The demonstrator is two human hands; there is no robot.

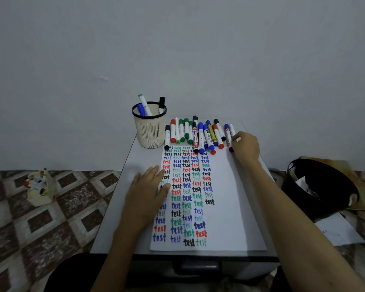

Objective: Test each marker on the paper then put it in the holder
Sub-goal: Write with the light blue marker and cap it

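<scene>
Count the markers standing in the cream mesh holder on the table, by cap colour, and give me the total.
Green-capped white marker: 1
Blue-capped marker: 1
Black-capped marker: 1
Total in the cream mesh holder: 3
Not counted: the white marker that the right hand grips on the table.

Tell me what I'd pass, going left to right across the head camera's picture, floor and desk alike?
Cream box of markers on the floor → cream mesh holder on the desk → row of loose markers → right hand at the row's end → black bin on the floor.
</scene>
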